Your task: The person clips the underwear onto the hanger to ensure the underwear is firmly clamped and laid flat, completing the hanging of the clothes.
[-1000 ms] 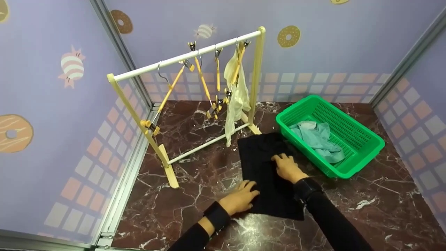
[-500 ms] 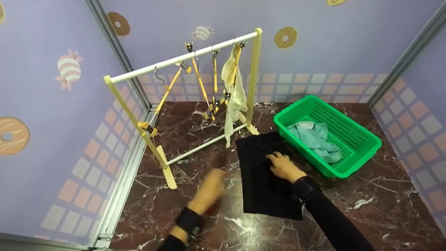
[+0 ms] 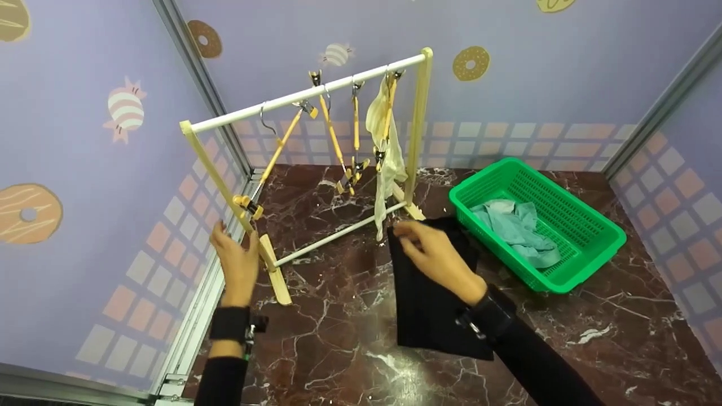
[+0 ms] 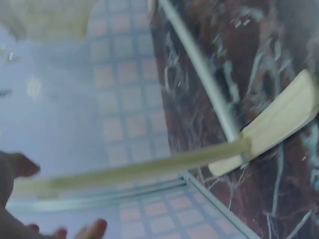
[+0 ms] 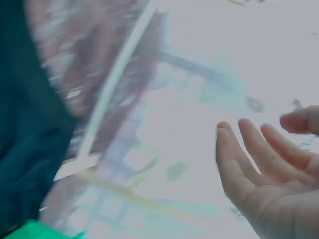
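My left hand is raised beside the left post of a small drying rack, thumb and fingers spread, with nothing in them. Whether it touches the post cannot be told. My right hand hovers over a black cloth laid out on the floor, its fingers loosely bent around nothing. In the right wrist view that hand shows its relaxed fingers. From the rack's white rail hang several yellow clip hangers. A pale yellow garment hangs from the rightmost one.
A green basket stands to the right of the black cloth, holding a light blue cloth. Patterned walls close in the marble floor. The rack's lower bar runs close above the floor.
My left hand has left the black cloth and moved left and up to the rack's left post. My right hand has lifted off the cloth and shifted slightly left.
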The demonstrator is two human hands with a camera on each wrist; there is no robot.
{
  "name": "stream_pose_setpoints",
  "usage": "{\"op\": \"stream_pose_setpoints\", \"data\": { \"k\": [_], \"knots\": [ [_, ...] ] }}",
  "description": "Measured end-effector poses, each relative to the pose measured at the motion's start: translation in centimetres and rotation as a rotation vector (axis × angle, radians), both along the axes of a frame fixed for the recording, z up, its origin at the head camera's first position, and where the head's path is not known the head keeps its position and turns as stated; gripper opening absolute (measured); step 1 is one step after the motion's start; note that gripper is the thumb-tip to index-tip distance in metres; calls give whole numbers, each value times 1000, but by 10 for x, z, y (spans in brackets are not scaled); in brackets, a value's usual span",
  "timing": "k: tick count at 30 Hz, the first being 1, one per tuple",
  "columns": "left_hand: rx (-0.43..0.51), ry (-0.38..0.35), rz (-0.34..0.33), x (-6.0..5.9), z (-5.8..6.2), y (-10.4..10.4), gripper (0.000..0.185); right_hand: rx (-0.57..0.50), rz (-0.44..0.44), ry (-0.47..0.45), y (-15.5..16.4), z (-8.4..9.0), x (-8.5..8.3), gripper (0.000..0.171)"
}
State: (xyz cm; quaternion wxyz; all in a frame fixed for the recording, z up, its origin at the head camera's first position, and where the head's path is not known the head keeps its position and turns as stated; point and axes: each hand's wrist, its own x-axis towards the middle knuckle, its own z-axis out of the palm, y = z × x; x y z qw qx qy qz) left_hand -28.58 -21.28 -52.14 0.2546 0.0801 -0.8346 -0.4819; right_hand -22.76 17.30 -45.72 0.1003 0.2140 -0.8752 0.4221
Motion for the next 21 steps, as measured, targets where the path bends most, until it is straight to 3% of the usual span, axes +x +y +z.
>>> {"op": "stream_pose_setpoints", "data": {
  "k": [3,7,12,21],
  "knots": [
    [-1,-11,-71,-10,5,-8,77,-125,-43,-14,-16,23,-10,29],
    [-6,38,-102,-18,7,-12,57,-236,-76,-54,-35,43,-23,34],
    [-44,98,-67,-20,8,-11,36,-255,-113,-84,-52,58,-34,45],
    [-110,168,-61,-26,9,-4,32,-254,-200,-94,-74,84,-56,67]
  ]
}}
